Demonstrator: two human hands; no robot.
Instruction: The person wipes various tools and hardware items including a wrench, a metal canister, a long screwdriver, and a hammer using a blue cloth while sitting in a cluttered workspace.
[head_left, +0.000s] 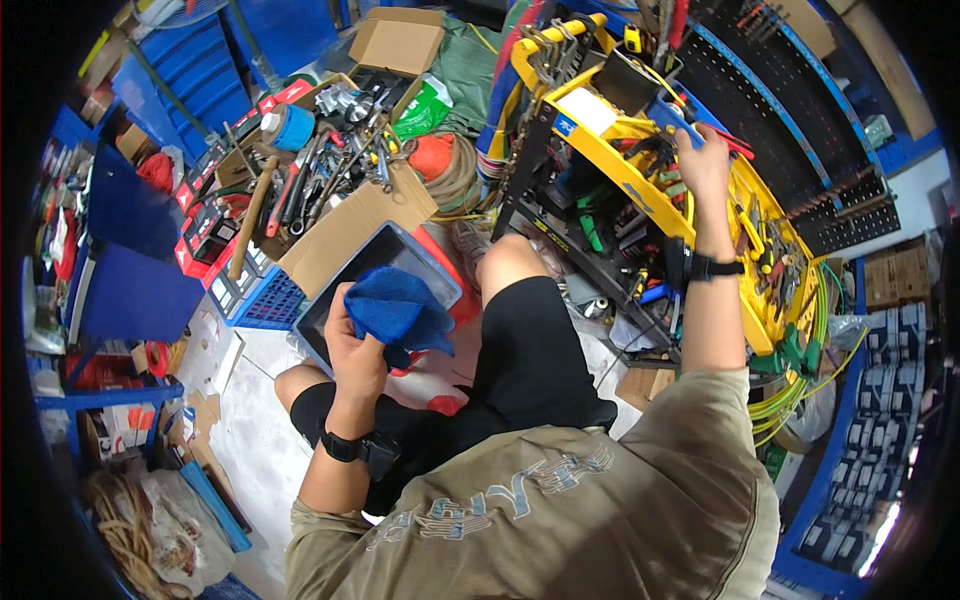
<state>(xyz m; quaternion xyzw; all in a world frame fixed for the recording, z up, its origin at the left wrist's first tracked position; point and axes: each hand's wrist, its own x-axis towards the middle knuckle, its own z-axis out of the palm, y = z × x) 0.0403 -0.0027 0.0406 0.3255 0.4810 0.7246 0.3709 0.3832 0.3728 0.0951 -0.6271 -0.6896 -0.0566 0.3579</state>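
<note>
My left hand grips a crumpled blue cloth above a grey plastic bin between my knees. My right hand reaches over the top tray of a yellow tool cart. Its fingers are around a blue object whose kind I cannot tell. Red handles show just beside that hand; whether it touches them is unclear. Pliers and other hand tools lie in the tray nearer my forearm.
A cardboard box heaped with wrenches and a wooden-handled hammer stands ahead to the left, near a blue basket. Coiled rope lies behind. Yellow-green hose hangs at the cart's right end, and a black pegboard stands behind the cart.
</note>
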